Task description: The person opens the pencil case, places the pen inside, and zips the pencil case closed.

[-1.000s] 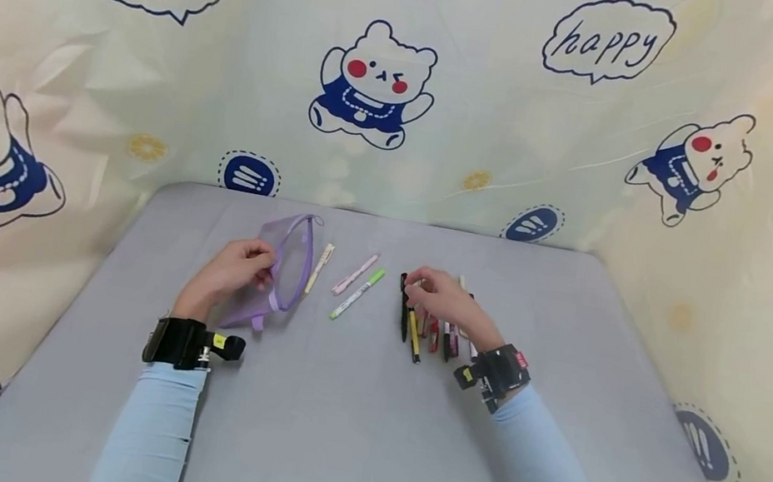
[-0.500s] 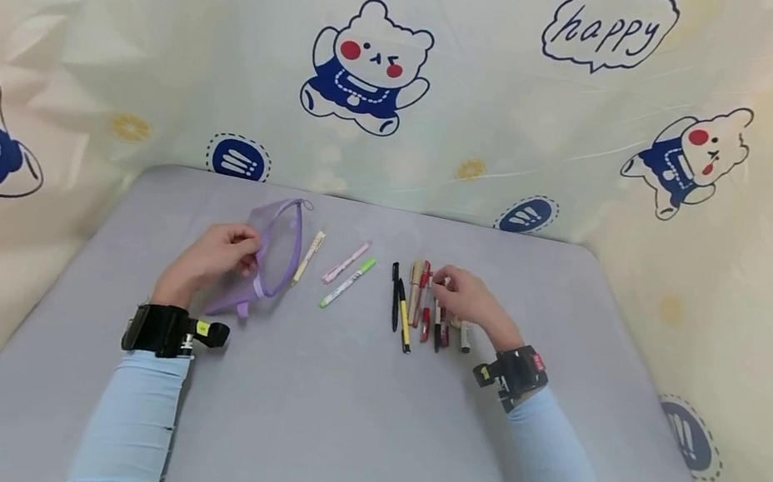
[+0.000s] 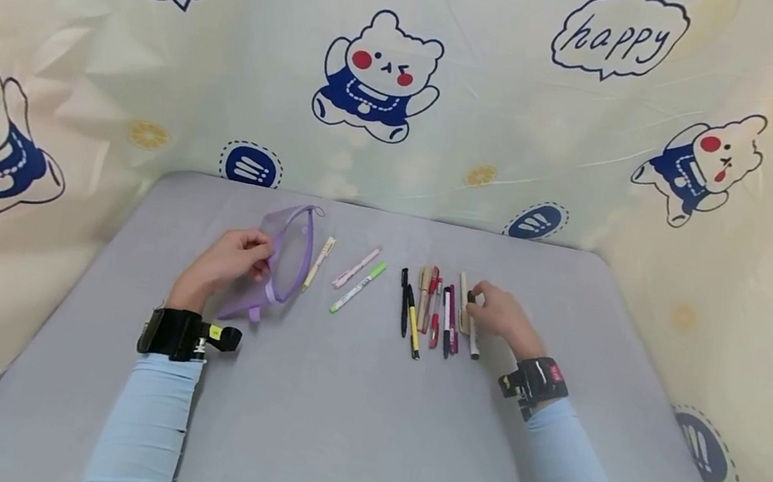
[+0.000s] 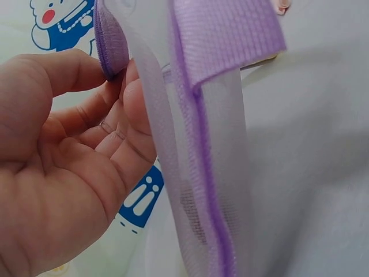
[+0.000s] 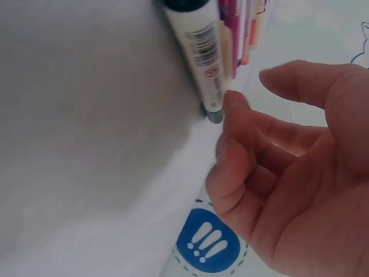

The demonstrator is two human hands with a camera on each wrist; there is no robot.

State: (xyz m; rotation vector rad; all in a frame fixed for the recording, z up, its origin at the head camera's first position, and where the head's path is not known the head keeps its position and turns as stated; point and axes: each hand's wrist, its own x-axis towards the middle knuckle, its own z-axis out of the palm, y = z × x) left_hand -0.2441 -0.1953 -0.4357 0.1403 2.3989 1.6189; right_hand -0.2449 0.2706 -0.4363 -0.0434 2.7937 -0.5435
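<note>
A see-through pouch [image 3: 291,260] with purple edging stands with its mouth gaping at the left of the table. My left hand [image 3: 232,259] pinches its rim between thumb and fingers; in the left wrist view the purple zip edge [image 4: 114,63] shows at the fingertips. My right hand [image 3: 506,319] is at the right end of a row of pens. Its fingertips are beside a white marker with a grey end [image 5: 206,63], while the thumb stands apart from the fingers. That row holds a yellow-and-black pen [image 3: 413,334], a black pen [image 3: 403,303] and several red, purple and beige ones.
Between the pouch and the row lie a cream pen [image 3: 319,264], a pink pen [image 3: 356,268] and a green-capped marker [image 3: 358,289]. The grey table [image 3: 325,434] meets a printed cloth backdrop [image 3: 488,80] at the back and sides.
My right hand has moved rightward along the row, from the black pens to the rightmost marker, uncovering the pens between. The left hand keeps its hold on the pouch. The head view shifted slightly.
</note>
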